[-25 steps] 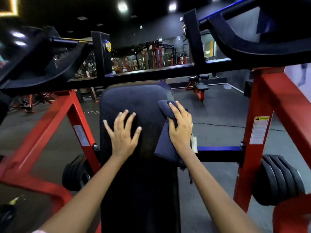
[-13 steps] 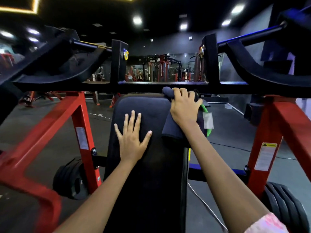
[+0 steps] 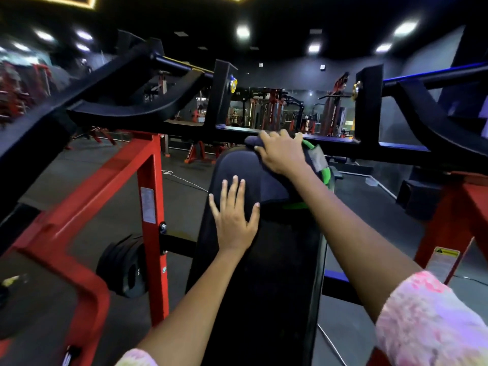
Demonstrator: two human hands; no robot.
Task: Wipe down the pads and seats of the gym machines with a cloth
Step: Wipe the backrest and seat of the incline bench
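Fingers of the right hand point(image 3: 284, 151) curl over a dark blue cloth point(image 3: 272, 190) at the top edge of the black back pad point(image 3: 253, 273), gripping it against the padding; the cloth drapes down the pad's upper right side, with a green-edged piece beside it. Left hand point(image 3: 233, 220) lies flat on the pad just below, fingers straight and spread, holding nothing; red frame posts point(image 3: 151, 207) flank the pad, and stacked black weight plates point(image 3: 124, 268) sit low on the left.

Cloth point(image 3: 274, 186) mostly under right hand point(image 3: 284, 154), frame label point(image 3: 148, 205) unreadable
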